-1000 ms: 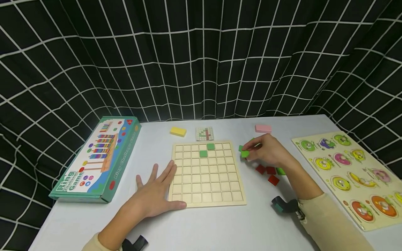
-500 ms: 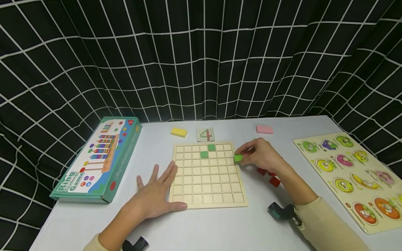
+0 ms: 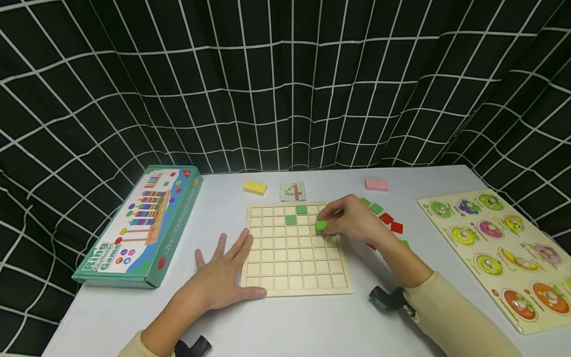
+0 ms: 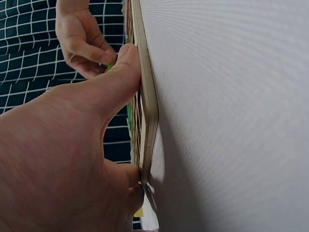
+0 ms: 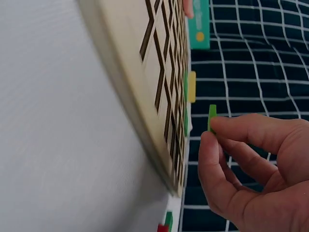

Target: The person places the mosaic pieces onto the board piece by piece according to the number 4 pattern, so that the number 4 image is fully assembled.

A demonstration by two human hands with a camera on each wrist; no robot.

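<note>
A wooden grid board (image 3: 285,270) lies on the white table, with two green tiles set in its upper cells, one green tile (image 3: 291,219) a row below the other green tile (image 3: 302,209). My right hand (image 3: 354,218) pinches another green tile (image 3: 321,224) between thumb and fingertips over the board's upper right. In the right wrist view this pinched green tile (image 5: 212,117) is seen edge-on, raised off the board. My left hand (image 3: 223,277) is spread at the board's left side, its fingertips on the left edge and its thumb (image 4: 126,60) along the near edge.
Loose red tiles (image 3: 396,227) and green tiles (image 3: 376,208) lie right of the board, partly behind the right hand. Beyond it are a yellow block (image 3: 255,188), a small pattern card (image 3: 292,191) and a pink block (image 3: 376,185). A game box (image 3: 138,228) lies left, a fruit puzzle board (image 3: 486,225) right.
My right hand has carried the green tile leftward from the loose pile to over the board, uncovering more loose tiles. My left hand stays at the board's edge.
</note>
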